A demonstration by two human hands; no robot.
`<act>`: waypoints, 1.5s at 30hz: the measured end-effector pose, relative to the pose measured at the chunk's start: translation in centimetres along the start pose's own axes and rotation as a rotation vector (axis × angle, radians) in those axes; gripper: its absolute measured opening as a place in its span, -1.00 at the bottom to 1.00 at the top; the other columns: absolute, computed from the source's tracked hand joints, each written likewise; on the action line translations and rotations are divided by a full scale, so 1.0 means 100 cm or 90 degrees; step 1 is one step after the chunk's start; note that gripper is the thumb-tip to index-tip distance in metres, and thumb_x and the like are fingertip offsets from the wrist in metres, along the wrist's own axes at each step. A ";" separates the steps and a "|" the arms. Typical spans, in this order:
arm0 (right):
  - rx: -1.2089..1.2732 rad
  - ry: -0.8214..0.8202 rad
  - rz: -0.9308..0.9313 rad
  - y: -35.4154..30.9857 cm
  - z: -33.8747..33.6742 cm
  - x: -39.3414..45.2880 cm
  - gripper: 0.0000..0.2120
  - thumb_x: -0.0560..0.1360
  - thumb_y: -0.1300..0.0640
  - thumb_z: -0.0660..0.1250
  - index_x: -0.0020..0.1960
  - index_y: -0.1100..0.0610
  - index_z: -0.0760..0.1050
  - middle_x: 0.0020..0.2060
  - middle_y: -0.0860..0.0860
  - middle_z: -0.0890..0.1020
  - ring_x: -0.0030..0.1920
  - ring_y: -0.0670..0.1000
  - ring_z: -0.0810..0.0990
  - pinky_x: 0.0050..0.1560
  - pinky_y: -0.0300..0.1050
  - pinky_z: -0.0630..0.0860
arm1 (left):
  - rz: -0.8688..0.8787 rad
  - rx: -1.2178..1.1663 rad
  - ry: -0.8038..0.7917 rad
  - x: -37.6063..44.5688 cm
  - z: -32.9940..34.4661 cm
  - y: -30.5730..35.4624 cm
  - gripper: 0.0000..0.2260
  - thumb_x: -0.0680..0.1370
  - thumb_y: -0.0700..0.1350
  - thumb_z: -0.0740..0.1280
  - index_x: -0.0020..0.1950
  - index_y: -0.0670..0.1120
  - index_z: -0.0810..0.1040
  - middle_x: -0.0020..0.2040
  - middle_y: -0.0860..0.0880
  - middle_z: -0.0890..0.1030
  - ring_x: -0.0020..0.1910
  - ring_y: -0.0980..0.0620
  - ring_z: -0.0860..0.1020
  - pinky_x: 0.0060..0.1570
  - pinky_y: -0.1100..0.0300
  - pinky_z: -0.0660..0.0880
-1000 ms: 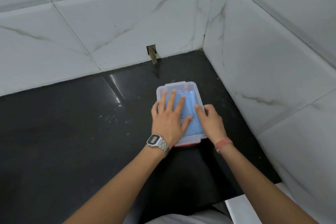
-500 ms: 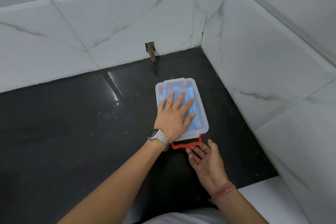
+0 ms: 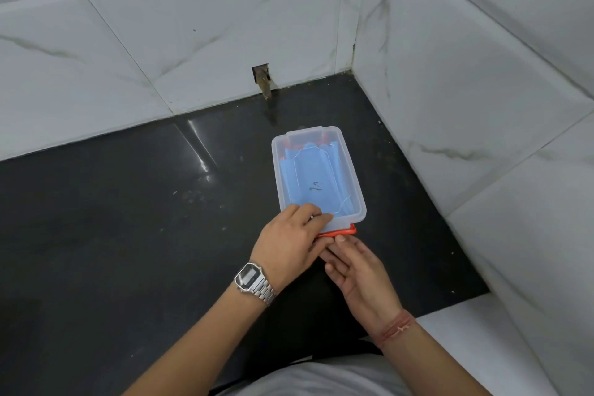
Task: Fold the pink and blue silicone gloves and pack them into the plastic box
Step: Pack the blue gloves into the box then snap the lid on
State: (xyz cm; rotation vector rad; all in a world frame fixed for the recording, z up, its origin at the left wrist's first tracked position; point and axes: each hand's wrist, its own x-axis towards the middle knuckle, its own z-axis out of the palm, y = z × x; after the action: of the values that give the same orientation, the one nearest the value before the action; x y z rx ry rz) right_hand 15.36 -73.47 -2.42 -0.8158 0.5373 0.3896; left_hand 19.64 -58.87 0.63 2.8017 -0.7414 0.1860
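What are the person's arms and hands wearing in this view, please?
Both forearms are bare, with no sleeves in view. The left hand has a silver metal wristwatch at its wrist, with a rectangular dark digital face and a linked band. The right hand has a thin reddish-orange thread band around its wrist. No rings or gloves show on either hand.

**Open to the left, walled on the right**

I see bare black tabletop wide open left of the plastic box. The right wall stands near the box's right side, and the back wall with its stub pipe closes the far end.
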 end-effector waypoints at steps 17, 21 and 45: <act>-0.094 0.032 -0.087 -0.001 0.007 0.003 -0.76 0.55 0.07 0.35 0.10 0.22 0.50 0.00 0.10 0.71 0.02 0.02 0.70 0.02 -0.13 0.60 | -0.056 -0.084 -0.125 0.015 -0.008 0.012 -0.74 0.62 -0.01 0.16 0.17 -0.02 0.59 0.06 -0.01 0.57 -0.01 -0.03 0.56 -0.07 0.01 0.55; -0.217 0.109 -0.159 -0.016 -0.001 0.012 -0.84 0.56 0.09 0.34 0.00 0.19 0.48 -0.17 0.17 0.61 -0.22 0.01 0.58 -0.11 -0.06 0.53 | -0.056 -0.108 -0.082 0.027 -0.014 -0.005 -0.76 0.60 -0.08 0.22 0.22 0.05 0.58 0.12 0.05 0.59 0.07 0.00 0.54 -0.05 0.07 0.52; -0.205 0.156 -0.104 -0.041 -0.028 0.018 -0.80 0.60 0.04 0.24 0.16 0.04 0.56 0.08 0.02 0.67 0.11 0.02 0.62 0.12 0.03 0.54 | -0.715 -0.797 -0.150 0.049 0.009 -0.051 -0.69 0.63 0.11 0.12 0.16 -0.10 0.44 0.08 -0.11 0.62 0.00 -0.07 0.64 -0.18 0.04 0.62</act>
State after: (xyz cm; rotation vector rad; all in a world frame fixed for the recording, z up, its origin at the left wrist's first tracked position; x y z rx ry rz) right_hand 18.08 -78.04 -2.67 -1.2199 0.6391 0.2288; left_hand 26.47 -57.16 -0.34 1.6135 0.6004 -0.5921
